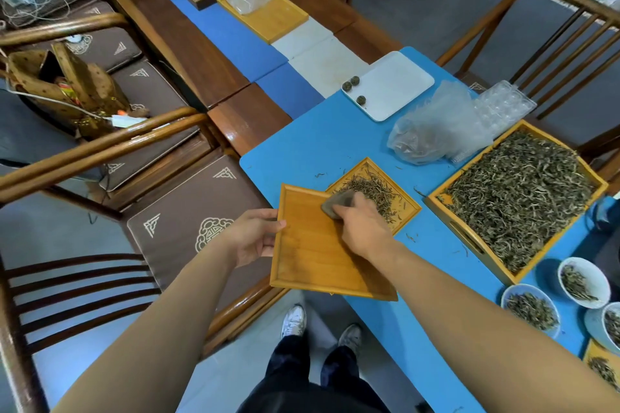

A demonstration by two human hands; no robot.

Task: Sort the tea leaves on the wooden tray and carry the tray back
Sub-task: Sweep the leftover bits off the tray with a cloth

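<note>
My left hand [256,234] grips the left edge of a bare wooden tray [312,258], held tilted over the corner of the blue table. My right hand [360,226] presses a grey stone-like scraper [337,204] against the tray's far edge. Just beyond it a smaller wooden tray [407,208] lies on the table with a heap of tea leaves [372,189]. The held tray's far corner overlaps the small tray's near corner.
A large wooden tray [436,203] full of tea leaves sits to the right, with white bowls [583,282] of leaves near it. A plastic bag [436,131], a white plate [399,84] with three tea balls and wooden chairs [100,144] surround the table.
</note>
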